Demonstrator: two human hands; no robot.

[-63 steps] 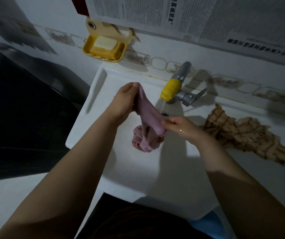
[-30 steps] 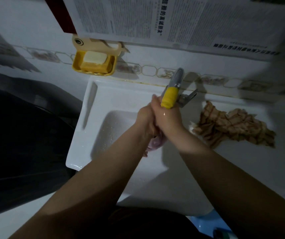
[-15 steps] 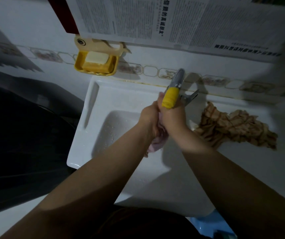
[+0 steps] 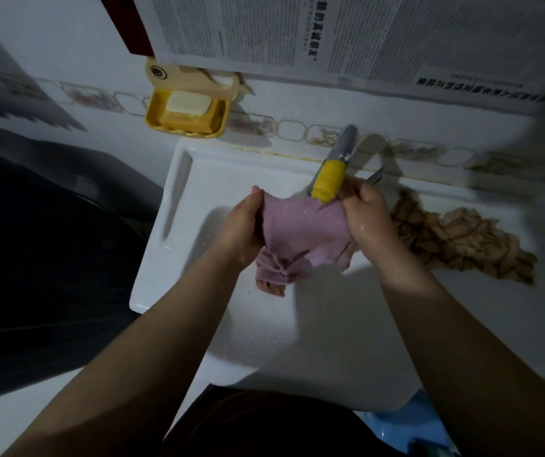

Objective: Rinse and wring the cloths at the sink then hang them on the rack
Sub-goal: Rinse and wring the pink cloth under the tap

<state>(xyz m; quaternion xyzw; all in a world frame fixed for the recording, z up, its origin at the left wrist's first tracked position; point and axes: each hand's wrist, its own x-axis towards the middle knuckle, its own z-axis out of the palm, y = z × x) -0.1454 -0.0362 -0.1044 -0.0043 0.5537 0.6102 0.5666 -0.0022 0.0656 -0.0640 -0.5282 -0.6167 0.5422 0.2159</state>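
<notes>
A pink cloth (image 4: 304, 232) is stretched between both hands over the white sink (image 4: 198, 179), just under the yellow-tipped tap (image 4: 328, 181). My left hand (image 4: 243, 227) grips its left edge and my right hand (image 4: 365, 214) grips its right edge beside the tap. The cloth's lower part hangs bunched toward the basin. A brown checked cloth (image 4: 462, 240) lies crumpled on the sink's right ledge. No rack is in view.
A yellow soap dish (image 4: 187, 113) with a soap bar hangs on the tiled wall at the back left. Printed paper sheets (image 4: 363, 37) cover the wall above the tap. A dark object (image 4: 50, 242) stands left of the sink.
My hands were pressed together around the bunched pink cloth under the tap. They have now moved apart and spread the cloth open between them.
</notes>
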